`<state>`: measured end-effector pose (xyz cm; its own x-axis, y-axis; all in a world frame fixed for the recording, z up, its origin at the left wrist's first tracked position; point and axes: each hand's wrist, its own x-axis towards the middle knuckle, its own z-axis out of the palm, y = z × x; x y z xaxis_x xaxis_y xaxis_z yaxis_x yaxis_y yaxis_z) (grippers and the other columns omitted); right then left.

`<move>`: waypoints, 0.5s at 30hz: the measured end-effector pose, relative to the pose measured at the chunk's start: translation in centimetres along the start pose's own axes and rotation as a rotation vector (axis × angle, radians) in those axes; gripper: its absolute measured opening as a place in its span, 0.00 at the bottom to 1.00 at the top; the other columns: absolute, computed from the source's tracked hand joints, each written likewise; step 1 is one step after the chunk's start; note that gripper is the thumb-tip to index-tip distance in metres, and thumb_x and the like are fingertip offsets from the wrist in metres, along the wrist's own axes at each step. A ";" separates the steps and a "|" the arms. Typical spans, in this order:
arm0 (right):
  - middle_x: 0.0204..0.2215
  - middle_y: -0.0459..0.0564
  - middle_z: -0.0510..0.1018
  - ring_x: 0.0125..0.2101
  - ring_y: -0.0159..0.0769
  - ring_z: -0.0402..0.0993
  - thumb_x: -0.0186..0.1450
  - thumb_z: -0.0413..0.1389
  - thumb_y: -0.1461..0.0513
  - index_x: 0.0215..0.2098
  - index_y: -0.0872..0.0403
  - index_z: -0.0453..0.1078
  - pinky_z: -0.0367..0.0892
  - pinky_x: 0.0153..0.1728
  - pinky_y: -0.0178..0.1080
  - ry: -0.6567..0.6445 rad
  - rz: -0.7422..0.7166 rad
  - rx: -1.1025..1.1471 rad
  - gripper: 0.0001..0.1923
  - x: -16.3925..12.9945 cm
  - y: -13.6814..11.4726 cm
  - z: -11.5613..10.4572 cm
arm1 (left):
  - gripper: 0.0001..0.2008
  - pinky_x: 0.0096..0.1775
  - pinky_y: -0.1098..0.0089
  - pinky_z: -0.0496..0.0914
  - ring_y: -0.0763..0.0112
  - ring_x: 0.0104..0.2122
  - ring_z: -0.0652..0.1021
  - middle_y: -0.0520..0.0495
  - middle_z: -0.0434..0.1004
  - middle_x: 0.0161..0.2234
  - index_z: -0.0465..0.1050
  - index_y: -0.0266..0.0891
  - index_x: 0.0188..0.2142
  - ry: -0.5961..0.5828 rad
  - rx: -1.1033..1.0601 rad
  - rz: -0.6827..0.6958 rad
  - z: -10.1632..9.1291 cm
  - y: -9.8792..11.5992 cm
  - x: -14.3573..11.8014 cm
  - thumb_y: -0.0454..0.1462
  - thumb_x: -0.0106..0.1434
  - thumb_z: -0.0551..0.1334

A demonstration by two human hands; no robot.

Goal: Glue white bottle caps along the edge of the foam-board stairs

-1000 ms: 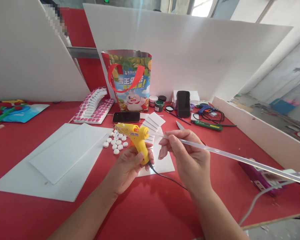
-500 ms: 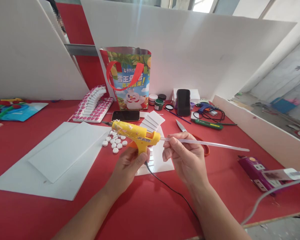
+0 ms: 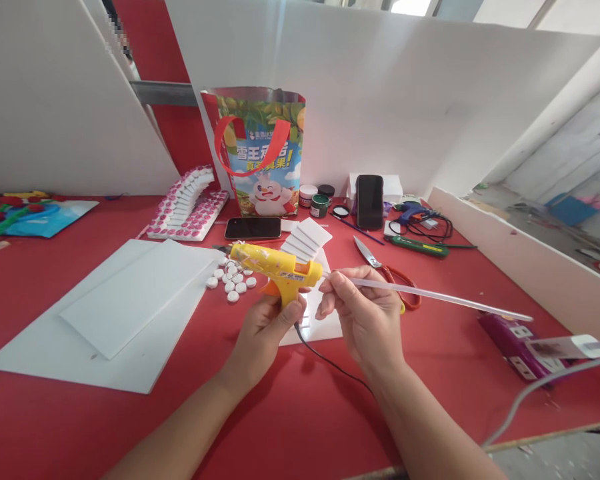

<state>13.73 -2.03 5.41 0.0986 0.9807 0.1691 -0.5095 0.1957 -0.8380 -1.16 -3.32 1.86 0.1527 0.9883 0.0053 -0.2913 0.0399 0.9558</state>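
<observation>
Yellow glue gun [image 3: 276, 269] held above the red table [image 3: 300, 400], nozzle pointing left, black cord [image 3: 330, 363] trailing from the grip. Left hand [image 3: 266, 328] closed around the gun's handle. Clear glue stick [image 3: 430, 295] runs from the gun's back end out to the right; right hand [image 3: 367, 313] pinches it between fingertips just behind the gun, other fingers loosely curled. White card strips [image 3: 307, 239] lie under and behind the gun, small white discs [image 3: 231, 283] just left of it. Scissors [image 3: 387, 270] sit behind the right hand. White boards [image 3: 125, 300] far left, phone [image 3: 253, 228] and printed bag [image 3: 260, 157] behind. Purple power strip [image 3: 515, 340] to the right.
</observation>
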 end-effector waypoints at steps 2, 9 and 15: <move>0.24 0.46 0.83 0.16 0.31 0.75 0.60 0.70 0.61 0.29 0.55 0.74 0.74 0.19 0.34 0.013 0.019 0.015 0.10 0.1 0.1 -0.1 | 0.21 0.41 0.66 0.67 0.68 0.34 0.70 0.50 0.69 0.31 0.79 0.37 0.45 0.006 0.006 -0.013 0.0 0.0 0.1 0.52 0.63 0.69; 0.22 0.46 0.81 0.14 0.30 0.74 0.58 0.72 0.59 0.27 0.56 0.74 0.74 0.17 0.32 0.043 0.088 0.063 0.13 0.3 0.4 -0.2 | 0.23 0.40 0.67 0.67 0.69 0.33 0.69 0.51 0.69 0.30 0.78 0.37 0.44 0.018 0.066 -0.021 0.1 -0.1 0.2 0.54 0.63 0.68; 0.19 0.46 0.80 0.11 0.28 0.69 0.58 0.72 0.55 0.23 0.56 0.71 0.71 0.13 0.32 0.060 0.118 0.074 0.18 0.3 0.3 0.2 | 0.20 0.40 0.68 0.68 0.69 0.35 0.71 0.49 0.71 0.33 0.75 0.37 0.37 -0.024 0.048 -0.032 0.7 -0.2 0.2 0.53 0.64 0.67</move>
<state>13.43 -1.69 5.33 0.0843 0.9957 0.0384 -0.5819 0.0805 -0.8093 -0.43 -3.26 1.86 0.1838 0.9828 -0.0195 -0.2402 0.0641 0.9686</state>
